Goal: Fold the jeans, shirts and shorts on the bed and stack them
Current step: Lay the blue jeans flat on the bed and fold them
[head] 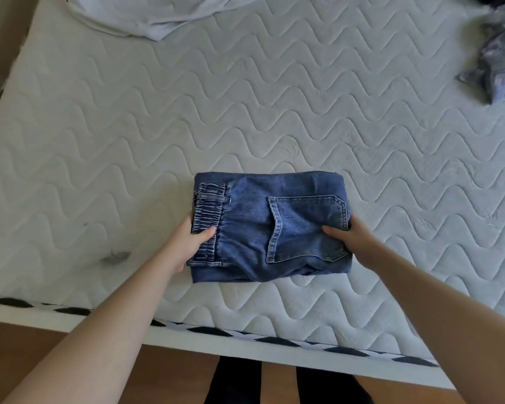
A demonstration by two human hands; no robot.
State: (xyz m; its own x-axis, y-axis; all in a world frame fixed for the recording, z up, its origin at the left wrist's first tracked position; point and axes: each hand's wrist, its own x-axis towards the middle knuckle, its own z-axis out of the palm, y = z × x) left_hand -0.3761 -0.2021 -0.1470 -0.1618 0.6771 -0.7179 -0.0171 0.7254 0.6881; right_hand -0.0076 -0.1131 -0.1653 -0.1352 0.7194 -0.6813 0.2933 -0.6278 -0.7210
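1. The jeans (270, 225) are lying as a folded denim bundle on the bed (303, 126), close to its near edge and roughly midway along it, with the back pocket and the elastic waistband facing up.
2. The left hand (191, 243) is gripping the waistband end: its thumb is lying on top of the gathered elastic while its fingers are tucking out of sight under the bundle.
3. The right hand (352, 237) is gripping the pocket end in the same way, thumb pressing on the pocket, fingers hidden beneath.
4. Judging from this two-sided grip, the bundle is being squared or carried; keeping both ends level and squeezed should be stopping the layers from sliding apart.
5. A white garment (146, 16) is lying unfolded at the far left corner, and a grey patterned garment (499, 65) is lying crumpled at the far right edge, both well apart from the jeans.
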